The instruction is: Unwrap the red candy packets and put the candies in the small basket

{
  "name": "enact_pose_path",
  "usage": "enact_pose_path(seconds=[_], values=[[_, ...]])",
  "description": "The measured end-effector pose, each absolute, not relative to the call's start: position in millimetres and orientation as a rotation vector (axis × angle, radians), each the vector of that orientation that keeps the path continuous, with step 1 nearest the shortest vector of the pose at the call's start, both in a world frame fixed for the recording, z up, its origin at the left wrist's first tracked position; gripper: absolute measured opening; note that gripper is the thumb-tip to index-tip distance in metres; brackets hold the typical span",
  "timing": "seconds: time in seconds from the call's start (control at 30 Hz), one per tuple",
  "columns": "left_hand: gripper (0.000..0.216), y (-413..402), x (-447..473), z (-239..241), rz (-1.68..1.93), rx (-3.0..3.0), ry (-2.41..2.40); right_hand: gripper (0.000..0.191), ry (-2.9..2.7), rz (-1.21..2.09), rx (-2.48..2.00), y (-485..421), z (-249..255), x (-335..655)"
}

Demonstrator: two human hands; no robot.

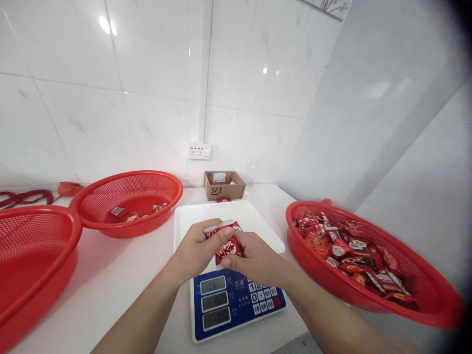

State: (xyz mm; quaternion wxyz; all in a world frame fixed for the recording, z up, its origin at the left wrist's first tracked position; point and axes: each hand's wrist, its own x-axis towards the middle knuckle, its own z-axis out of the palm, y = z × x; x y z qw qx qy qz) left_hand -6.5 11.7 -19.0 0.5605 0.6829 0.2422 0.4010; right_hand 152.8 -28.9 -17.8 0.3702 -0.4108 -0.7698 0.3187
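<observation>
Both my hands hold a small red snack packet [225,248] with white lettering above the scale. My left hand [199,248] grips its left side, thumb across the front. On the right side my right hand [254,255] pinches it, its thumb near the lower edge. Beneath them is a digital scale [217,332] with a white weighing plate [258,219], a blue panel, three displays and a keypad. To the right, a red plastic basket [438,287] is filled with many red wrapped packets [350,246].
A red basket [110,189] at back left contains a few packets [127,214]. Another red basket [40,246] stands at the left edge. Behind the scale sits a small cardboard box [225,189], beside a clear plastic bottle [250,174]. A socket [200,151] is on the tiled wall.
</observation>
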Motion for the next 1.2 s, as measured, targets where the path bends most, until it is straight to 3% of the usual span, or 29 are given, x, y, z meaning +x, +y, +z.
enact_pose_path(seconds=[0.1,0.4,0.73,1.03,1.2], values=[[0.048,10.7,-6.4,-20.3,0.968,1.638,0.581,0.044,-1.975,0.788,-1.018,-31.7,-18.6,151.4],[0.052,14.7,-9.7,-19.3,0.877,1.739,0.389,0.043,-1.875,0.684,-1.03,-37.5,-19.8,145.5],[0.055,6.2,-9.3,-16.3,0.701,1.768,0.261,0.07,-1.834,0.793,-1.039,-48.6,-26.0,153.8],[0.027,-4.4,-3.1,-13.2,0.518,1.747,0.367,0.061,-1.758,0.871,-1.085,-64.1,-28.4,164.6],[0.03,-11.7,-0.1,-12.4,0.493,1.792,0.463,0.058,-1.763,0.908,-1.093,-68.3,-29.5,165.0]])
